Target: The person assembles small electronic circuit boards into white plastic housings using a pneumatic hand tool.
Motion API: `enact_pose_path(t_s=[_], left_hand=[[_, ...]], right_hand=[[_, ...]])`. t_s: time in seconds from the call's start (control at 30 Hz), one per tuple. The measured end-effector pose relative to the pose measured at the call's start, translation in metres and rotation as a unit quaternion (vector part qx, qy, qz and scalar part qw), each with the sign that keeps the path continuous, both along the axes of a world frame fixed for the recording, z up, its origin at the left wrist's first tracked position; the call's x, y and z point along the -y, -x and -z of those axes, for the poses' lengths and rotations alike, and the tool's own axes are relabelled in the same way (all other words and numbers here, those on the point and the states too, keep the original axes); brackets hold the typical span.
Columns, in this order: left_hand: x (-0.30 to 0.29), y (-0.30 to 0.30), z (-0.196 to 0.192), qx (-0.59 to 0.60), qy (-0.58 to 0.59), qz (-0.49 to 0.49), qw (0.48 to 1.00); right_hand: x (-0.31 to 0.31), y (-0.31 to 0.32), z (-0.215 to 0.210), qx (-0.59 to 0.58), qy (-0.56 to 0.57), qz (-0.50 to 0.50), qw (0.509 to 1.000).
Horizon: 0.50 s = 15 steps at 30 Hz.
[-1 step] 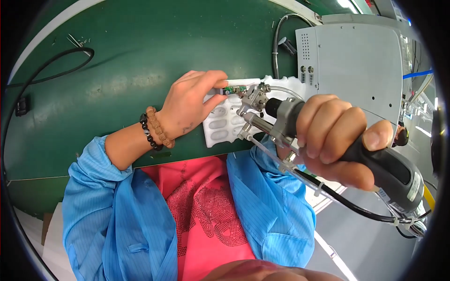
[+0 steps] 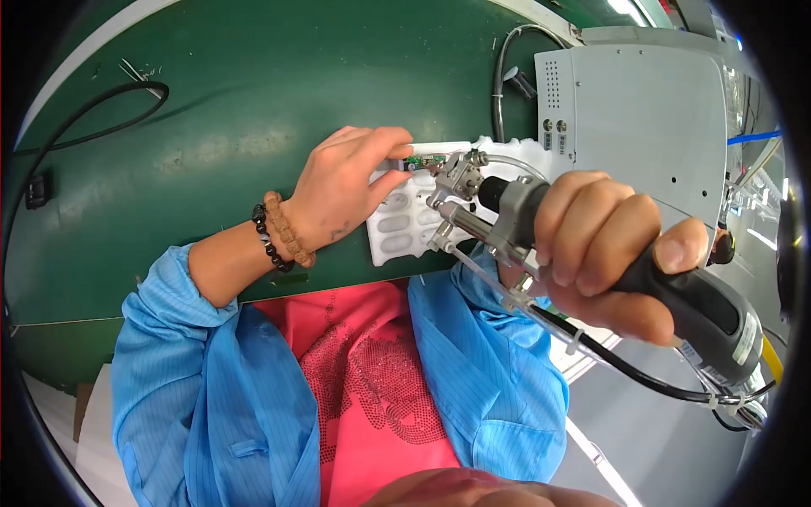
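Observation:
My left hand (image 2: 348, 179) pinches a small green circuit board (image 2: 425, 160) by its left end, between thumb and fingers. The board lies over the upper part of a white moulded tray (image 2: 390, 248) with oval wells. My right hand (image 2: 610, 249) is wrapped round the black handle of a soldering gun (image 2: 463, 177), which has metal fittings and a thin feed tube. The gun's metal head is at the right end of the board and hides that end; whether its tip touches the board I cannot tell. Part of the tray is hidden behind the gun.
A large grey metal box (image 2: 629, 118) stands at the right, beyond the tray. A black cable (image 2: 497, 93) runs down by its left side. Another black cable (image 2: 93, 131) loops over the left of the green bench (image 2: 245, 76). The gun's hose (image 2: 625, 359) trails to the lower right.

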<state>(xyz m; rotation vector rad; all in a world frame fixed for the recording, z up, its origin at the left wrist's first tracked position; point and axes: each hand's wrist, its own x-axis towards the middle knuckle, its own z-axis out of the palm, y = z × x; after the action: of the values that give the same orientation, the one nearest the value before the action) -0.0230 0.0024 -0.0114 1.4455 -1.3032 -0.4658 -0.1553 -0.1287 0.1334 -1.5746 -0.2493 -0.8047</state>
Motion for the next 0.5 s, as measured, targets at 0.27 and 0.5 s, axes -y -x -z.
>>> enact_pose_path(t_s=[0.27,0.5], left_hand=[[-0.0011,-0.0069,-0.0036,0.033,-0.013,0.022,0.999],[-0.0047,-0.0035,-0.0028,0.036,-0.016,0.012,0.999]], right_hand=[[0.0004,-0.0054,0.0101,0.022,-0.017,0.004,1.000],[0.0020,-0.0075,0.0128,0.005,-0.015,-0.018,1.000]])
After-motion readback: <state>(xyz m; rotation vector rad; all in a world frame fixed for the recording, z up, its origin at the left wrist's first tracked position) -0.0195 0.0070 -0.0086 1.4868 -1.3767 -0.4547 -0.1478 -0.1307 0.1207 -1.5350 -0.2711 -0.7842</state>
